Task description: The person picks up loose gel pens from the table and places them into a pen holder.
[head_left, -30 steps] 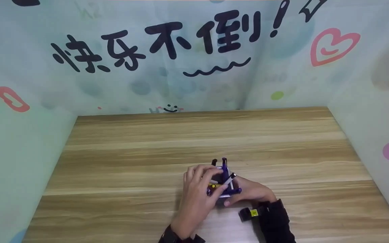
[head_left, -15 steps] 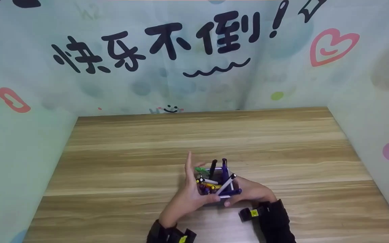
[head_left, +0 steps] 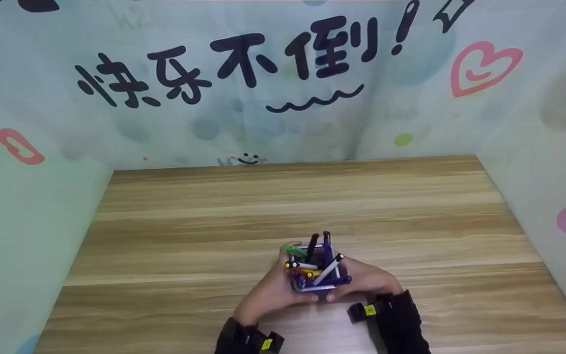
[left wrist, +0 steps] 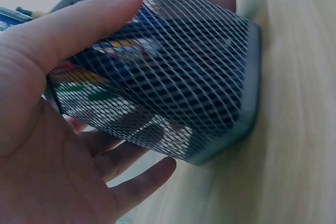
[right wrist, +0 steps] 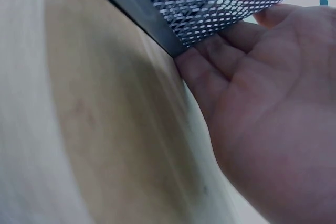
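Both hands hold a dark metal-mesh pen holder [left wrist: 199, 66] between them, upright over the wooden table. My left hand [head_left: 274, 287] grips its left side, with the thumb along the near mesh wall and the fingers around the far side. On the opposite side my right hand [head_left: 369, 278] grips the holder, its thumb near the left thumb; in the right wrist view its fingers lie against the mesh by the base. Several pens stick out of the top: a black pen [head_left: 312, 247], a purple pen [head_left: 326, 244], a white pen with a dark tip [head_left: 329, 270] and a green item [head_left: 295, 251].
Wood-grain table [head_left: 189, 236] spreads around the hands. A printed backdrop [head_left: 175, 128] rises at the back and along both sides. Black wrist straps with small cameras [head_left: 356, 312] sit close to the tabletop.
My left hand was over the top of the holder, then opened out at its left side, and now its fingers have closed around it. The right hand has stayed in place.
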